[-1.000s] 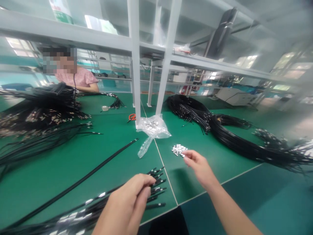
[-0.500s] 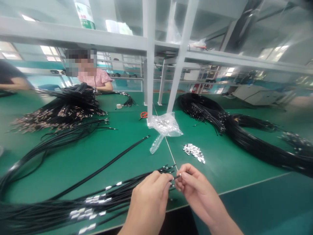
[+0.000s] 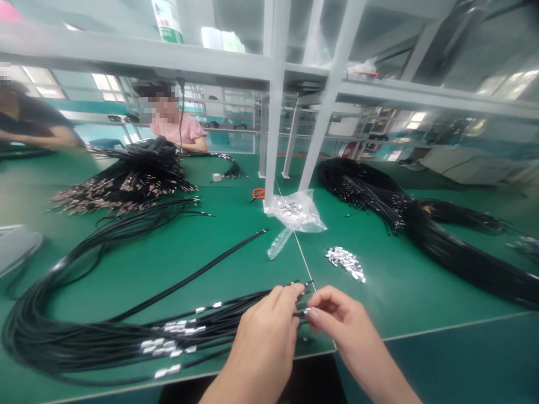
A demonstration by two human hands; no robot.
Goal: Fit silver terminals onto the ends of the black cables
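My left hand [image 3: 269, 328] is closed around the end of a black cable, its fingers lying over the front of a bundle of black cables [image 3: 223, 317]. Just to its right, my right hand [image 3: 339, 320] pinches a small silver sleeve [image 3: 307, 312] between thumb and fingers, at the tip of that cable. Whether the sleeve sits on the cable is too small to tell. More silver sleeves [image 3: 168, 342] sit along the bundled cables, left of my hands. A loose pile of silver pieces [image 3: 345, 264] lies on the green table beyond my right hand.
A clear plastic bag [image 3: 301, 210] with silver pieces lies by a white shelf post [image 3: 275, 112], next to orange-handled cutters [image 3: 258, 194]. Big black cable heaps stand at back left [image 3: 143, 174] and right [image 3: 455, 252]. Two co-workers sit across the table.
The whole view has shifted, so the scene appears further right. The fingers of my left hand have stretched forward over the cable ends, and my hands have come closer together.
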